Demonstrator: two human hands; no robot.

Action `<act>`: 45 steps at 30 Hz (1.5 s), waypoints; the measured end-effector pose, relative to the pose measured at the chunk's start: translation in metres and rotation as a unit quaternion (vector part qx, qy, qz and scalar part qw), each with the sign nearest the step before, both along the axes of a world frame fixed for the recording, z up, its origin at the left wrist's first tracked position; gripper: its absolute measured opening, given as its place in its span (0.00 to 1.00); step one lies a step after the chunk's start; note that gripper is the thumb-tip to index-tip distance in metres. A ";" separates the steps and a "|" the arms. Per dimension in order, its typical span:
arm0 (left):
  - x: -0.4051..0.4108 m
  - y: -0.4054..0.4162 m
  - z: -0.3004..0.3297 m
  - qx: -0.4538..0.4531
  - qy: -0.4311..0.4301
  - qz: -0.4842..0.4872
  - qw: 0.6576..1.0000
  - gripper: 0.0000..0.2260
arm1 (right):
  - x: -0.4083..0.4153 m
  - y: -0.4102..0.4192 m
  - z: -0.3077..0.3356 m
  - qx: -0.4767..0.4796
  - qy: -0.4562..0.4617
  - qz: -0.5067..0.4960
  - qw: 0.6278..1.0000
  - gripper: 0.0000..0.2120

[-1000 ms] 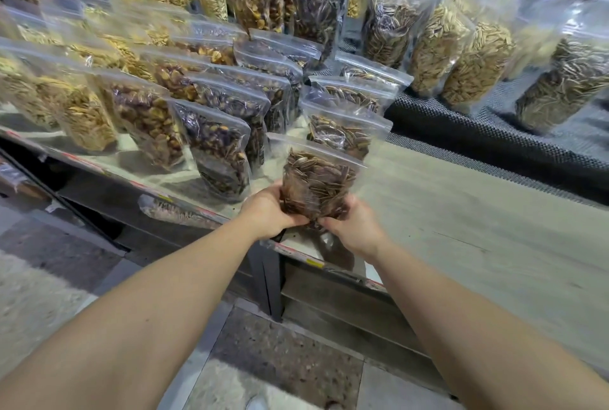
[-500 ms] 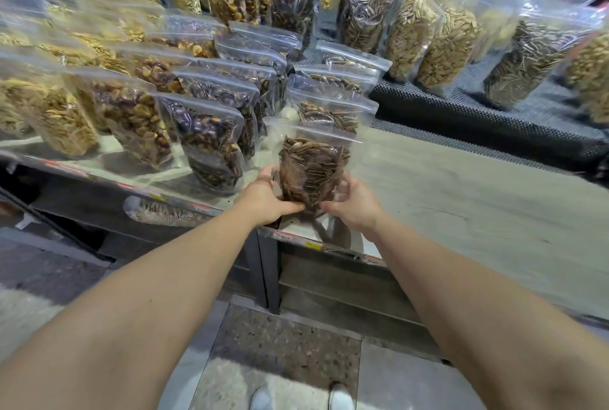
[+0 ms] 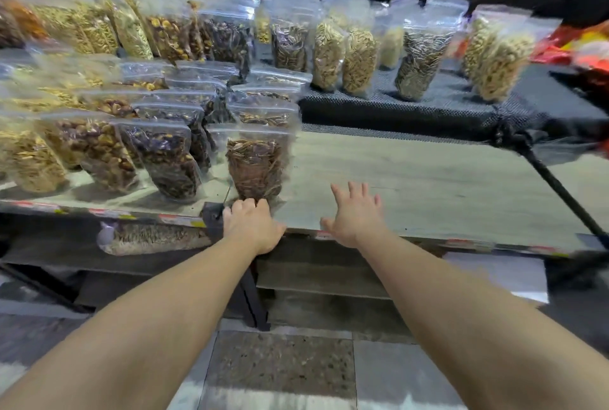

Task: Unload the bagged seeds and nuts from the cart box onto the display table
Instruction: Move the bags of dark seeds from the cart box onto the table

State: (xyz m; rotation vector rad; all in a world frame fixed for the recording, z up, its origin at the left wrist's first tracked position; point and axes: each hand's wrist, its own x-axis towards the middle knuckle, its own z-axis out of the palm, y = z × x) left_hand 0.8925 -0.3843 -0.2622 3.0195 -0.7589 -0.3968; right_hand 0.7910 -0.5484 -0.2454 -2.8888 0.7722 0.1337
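A clear zip bag of striped brown seeds (image 3: 255, 165) stands upright at the front edge of the wooden display table (image 3: 428, 185), at the right end of the front row. My left hand (image 3: 252, 226) is at the bag's foot with its fingers curled against the base; the fingertips are hidden. My right hand (image 3: 354, 217) hovers just right of the bag with its fingers spread, touching nothing. The cart box is out of view.
Rows of bagged nuts and seeds (image 3: 99, 149) fill the table's left half. More bags (image 3: 356, 57) stand on a black mesh-covered riser (image 3: 428, 109) behind. A black pole (image 3: 560, 192) slants across the right. One bag (image 3: 148, 238) lies on the lower shelf.
My right hand has let go of the seed bag and moved right, fingers spread. The bag now stands on the table edge, and my left hand stays at its base.
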 end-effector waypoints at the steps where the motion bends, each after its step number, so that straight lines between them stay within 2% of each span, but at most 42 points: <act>1: -0.016 -0.013 0.005 0.002 -0.007 -0.018 1.000 0.32 | -0.022 -0.009 0.002 -0.007 -0.001 -0.010 1.000 0.34; 5: -0.110 -0.082 0.022 -0.002 -0.041 -0.107 0.993 0.31 | -0.137 -0.053 0.008 -0.025 -0.005 -0.073 0.997 0.35; 9: -0.235 -0.164 0.034 -0.036 -0.035 -0.206 0.977 0.32 | -0.283 -0.104 0.017 -0.022 0.004 -0.176 0.984 0.36; 14: -0.381 -0.256 0.046 -0.054 -0.045 -0.360 0.930 0.33 | -0.458 -0.152 0.028 -0.009 0.016 -0.327 0.945 0.35; 20: -0.519 -0.345 0.051 -0.064 -0.050 -0.481 0.873 0.33 | -0.604 -0.192 0.024 0.033 0.003 -0.457 0.889 0.35; 29: -0.668 -0.513 0.026 -0.054 -0.025 -0.610 0.790 0.31 | -0.774 -0.290 0.000 0.059 -0.009 -0.617 0.784 0.34; 36: -0.746 -0.641 0.004 -0.026 0.002 -0.654 0.756 0.30 | -0.875 -0.376 -0.022 0.125 -0.051 -0.741 0.658 0.34; 42: -0.798 -0.700 -0.026 0.036 0.021 -0.658 0.751 0.32 | -0.917 -0.421 -0.053 0.179 -0.069 -0.751 0.632 0.36; 45: -0.825 -0.721 -0.039 0.053 0.028 -0.660 0.749 0.33 | -0.942 -0.448 -0.069 0.197 -0.067 -0.744 0.635 0.34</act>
